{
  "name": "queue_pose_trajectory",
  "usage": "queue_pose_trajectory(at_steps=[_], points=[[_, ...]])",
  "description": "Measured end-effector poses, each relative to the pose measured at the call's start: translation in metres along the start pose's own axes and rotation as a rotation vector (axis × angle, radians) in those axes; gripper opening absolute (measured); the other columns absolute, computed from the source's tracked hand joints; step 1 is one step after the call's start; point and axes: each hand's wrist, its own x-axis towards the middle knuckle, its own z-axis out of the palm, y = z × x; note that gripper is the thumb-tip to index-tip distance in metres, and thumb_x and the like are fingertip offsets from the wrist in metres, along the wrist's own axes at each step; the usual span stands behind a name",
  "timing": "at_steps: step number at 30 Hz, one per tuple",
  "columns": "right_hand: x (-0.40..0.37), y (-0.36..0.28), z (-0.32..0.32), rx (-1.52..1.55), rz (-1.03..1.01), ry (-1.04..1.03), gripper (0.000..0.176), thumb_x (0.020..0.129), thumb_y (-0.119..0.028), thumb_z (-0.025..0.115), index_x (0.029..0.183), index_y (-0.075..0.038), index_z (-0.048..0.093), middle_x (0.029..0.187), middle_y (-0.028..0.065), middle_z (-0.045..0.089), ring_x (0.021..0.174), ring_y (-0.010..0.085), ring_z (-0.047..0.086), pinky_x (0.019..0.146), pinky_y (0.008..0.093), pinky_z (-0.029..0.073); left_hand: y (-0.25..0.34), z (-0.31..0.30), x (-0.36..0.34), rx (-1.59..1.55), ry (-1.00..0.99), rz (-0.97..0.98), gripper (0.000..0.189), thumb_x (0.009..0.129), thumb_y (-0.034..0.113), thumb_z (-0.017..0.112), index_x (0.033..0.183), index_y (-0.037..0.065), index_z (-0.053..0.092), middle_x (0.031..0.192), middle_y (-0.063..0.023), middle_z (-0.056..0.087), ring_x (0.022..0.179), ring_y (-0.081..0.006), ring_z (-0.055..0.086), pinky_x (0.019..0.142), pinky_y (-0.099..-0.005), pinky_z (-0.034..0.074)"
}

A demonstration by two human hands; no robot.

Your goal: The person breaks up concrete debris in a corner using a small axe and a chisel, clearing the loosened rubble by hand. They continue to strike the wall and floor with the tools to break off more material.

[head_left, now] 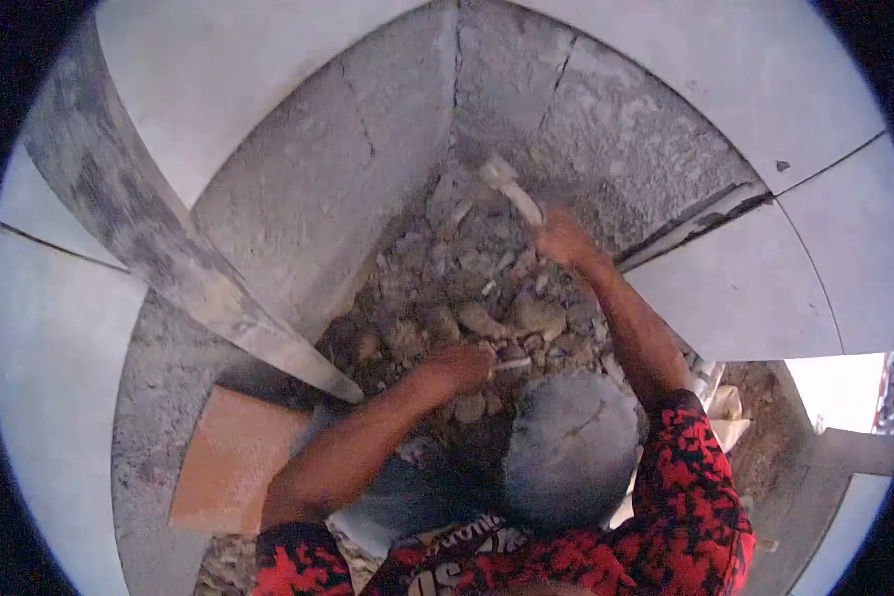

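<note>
My right hand (563, 236) grips a hammer (519, 199) by its handle. The hammer's pale, worn head points up and left, over the far corner of the rubble. My left hand (464, 366) is closed low over the rubble (437, 263), between my knees and the broken stones. A short, light-coloured piece (513, 364) shows at its fingertips; I cannot tell whether the hand holds it. Larger stones (538, 320) lie just beyond that hand.
Rough grey walls (328, 149) meet in a corner behind the rubble, with pale tiles (745, 268) above and to the right. A long worn plank (209, 298) slants in from the upper left. An orange-brown tile (223, 462) lies at lower left, near my left arm. My knee (571, 447) is bent in front.
</note>
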Motion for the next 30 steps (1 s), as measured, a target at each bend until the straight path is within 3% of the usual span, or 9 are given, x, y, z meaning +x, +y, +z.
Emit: queue_pose_trajectory(at_steps=[5, 8, 10, 12, 14, 17, 24, 26, 30], points=[[-0.007, 0.009, 0.005, -0.043, -0.049, 0.089, 0.043, 0.068, -0.022, 0.049, 0.105, -0.001, 0.041, 0.095, 0.0215, 0.049, 0.09, 0.0329, 0.048, 0.077, 0.0392, 0.037, 0.002, -0.023, -0.012, -0.162, -0.043, -0.04, 0.023, 0.073, 0.016, 0.04, 0.081, -0.001, 0.054, 0.079, -0.0176, 0.056, 0.073, -0.0304, 0.056, 0.064, -0.0418, 0.043], [0.027, 0.052, 0.005, 0.431, 0.346, -0.353, 0.042, 0.072, -0.025, 0.045, 0.107, -0.001, 0.04, 0.103, 0.0192, 0.047, 0.095, 0.031, 0.045, 0.081, 0.0389, 0.034, -0.005, -0.017, -0.012, -0.295, -0.055, -0.277, 0.029, 0.075, 0.024, 0.039, 0.088, 0.001, 0.052, 0.084, -0.0184, 0.055, 0.077, -0.0317, 0.054, 0.068, -0.042, 0.041], [-0.014, 0.037, 0.027, -0.156, 0.289, -0.257, 0.047, 0.073, -0.03, 0.047, 0.11, -0.002, 0.038, 0.108, 0.0176, 0.045, 0.097, 0.0306, 0.044, 0.082, 0.04, 0.032, -0.005, -0.001, -0.016, -0.367, -0.041, -0.396, 0.036, 0.078, 0.032, 0.036, 0.093, 0.002, 0.05, 0.09, -0.0192, 0.053, 0.082, -0.0332, 0.052, 0.072, -0.0423, 0.039], [-0.068, 0.036, 0.04, -0.191, -0.067, -0.067, 0.057, 0.071, -0.036, 0.05, 0.115, -0.003, 0.035, 0.097, 0.0199, 0.051, 0.091, 0.0325, 0.048, 0.077, 0.0408, 0.036, -0.009, -0.01, -0.022, -0.387, 0.161, -0.194, 0.022, 0.07, 0.017, 0.043, 0.078, 0.002, 0.057, 0.078, -0.018, 0.057, 0.074, -0.0319, 0.055, 0.065, -0.0423, 0.043], [-0.093, 0.066, 0.077, -0.256, -0.009, -0.291, 0.06, 0.069, -0.038, 0.051, 0.114, -0.002, 0.035, 0.078, 0.0213, 0.055, 0.08, 0.0346, 0.052, 0.07, 0.0416, 0.039, -0.016, -0.006, -0.019, -0.38, 0.111, -0.178, 0.022, 0.07, 0.016, 0.042, 0.077, 0.002, 0.057, 0.079, -0.0183, 0.056, 0.074, -0.0319, 0.055, 0.065, -0.0425, 0.043], [-0.109, 0.072, 0.105, -0.027, -0.14, -0.094, 0.054, 0.069, -0.034, 0.052, 0.109, -0.001, 0.038, 0.066, 0.0216, 0.054, 0.07, 0.0353, 0.053, 0.064, 0.0414, 0.041, -0.027, 0.008, -0.001, -0.235, -0.059, -0.133, 0.028, 0.074, 0.023, 0.039, 0.084, 0.002, 0.055, 0.085, -0.018, 0.055, 0.079, -0.0329, 0.053, 0.071, -0.042, 0.04], [0.017, -0.054, 0.041, 0.42, 0.027, 0.2, 0.058, 0.069, -0.04, 0.053, 0.105, 0.004, 0.04, 0.084, 0.0245, 0.052, 0.08, 0.0387, 0.05, 0.069, 0.0425, 0.04, -0.028, 0.028, 0.005, -0.077, -0.082, -0.095, 0.025, 0.069, 0.017, 0.042, 0.082, 0.001, 0.056, 0.084, -0.0184, 0.056, 0.08, -0.0333, 0.053, 0.071, -0.043, 0.041], [0.044, -0.065, 0.042, 0.474, -0.058, 0.618, 0.033, 0.069, -0.025, 0.057, 0.088, 0.001, 0.048, 0.071, 0.0154, 0.053, 0.062, 0.0238, 0.051, 0.058, 0.0374, 0.039, -0.029, 0.027, -0.005, -0.238, -0.06, -0.218, 0.025, 0.07, 0.018, 0.042, 0.083, 0.001, 0.056, 0.084, -0.018, 0.056, 0.081, -0.0331, 0.053, 0.071, -0.0436, 0.041], [0.108, -0.02, 0.111, 0.391, 0.195, 0.215, 0.038, 0.071, -0.032, 0.052, 0.087, 0.002, 0.048, 0.074, 0.0182, 0.053, 0.067, 0.0289, 0.051, 0.06, 0.0402, 0.04, -0.046, 0.061, -0.007, -0.017, 0.166, -0.071, 0.027, 0.073, 0.023, 0.042, 0.088, 0.003, 0.052, 0.082, -0.0181, 0.055, 0.083, -0.0321, 0.052, 0.071, -0.0448, 0.041]])
